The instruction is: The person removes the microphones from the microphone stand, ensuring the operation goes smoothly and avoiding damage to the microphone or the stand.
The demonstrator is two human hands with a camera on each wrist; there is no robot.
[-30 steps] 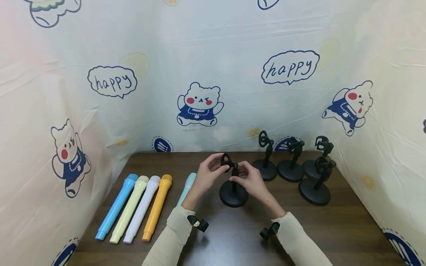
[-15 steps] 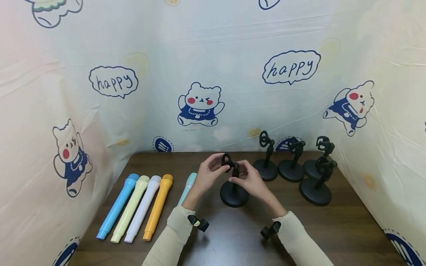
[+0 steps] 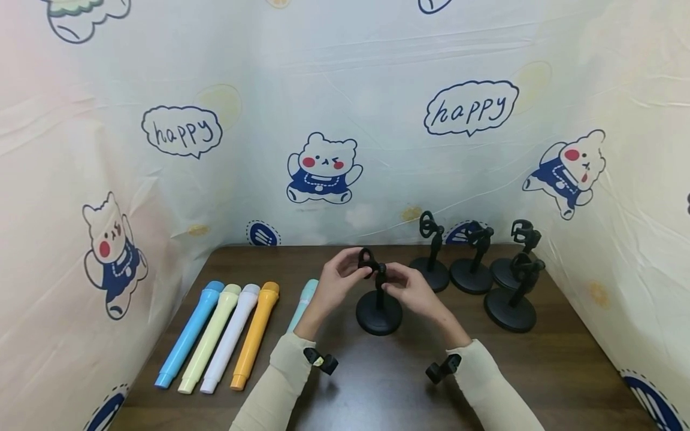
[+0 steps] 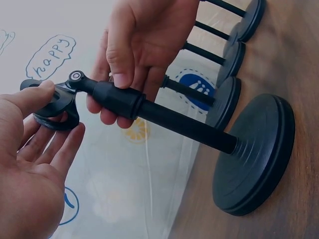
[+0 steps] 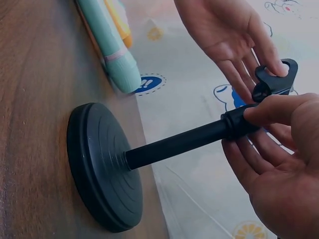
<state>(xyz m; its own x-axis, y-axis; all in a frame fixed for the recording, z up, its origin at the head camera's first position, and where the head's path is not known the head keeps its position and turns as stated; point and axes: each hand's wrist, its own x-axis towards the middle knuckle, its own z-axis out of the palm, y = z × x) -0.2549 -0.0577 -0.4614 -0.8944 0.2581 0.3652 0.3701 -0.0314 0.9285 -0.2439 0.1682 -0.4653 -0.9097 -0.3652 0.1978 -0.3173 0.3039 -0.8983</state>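
A black microphone stand (image 3: 379,312) with a round base stands upright on the table between both hands. My left hand (image 3: 336,286) pinches the clip (image 4: 56,102) at its top between thumb and fingers. On the collar (image 4: 115,98) just below the clip joint, my right hand (image 3: 414,291) has its thumb on one side and its fingers on the other. In the right wrist view the post (image 5: 179,143) runs bare from that collar down to the base (image 5: 104,167).
Several more black microphone stands (image 3: 510,309) are grouped at the back right. Blue (image 3: 188,335), pale yellow (image 3: 209,339), white (image 3: 230,339) and orange (image 3: 256,336) toy microphones lie in a row at left. A mint microphone (image 3: 303,305) lies partly behind my left forearm.
My right hand has shifted slightly, its thumb moving a little up and right on the stand, with the wrist slightly further right. The left hand and the stand stay in place.
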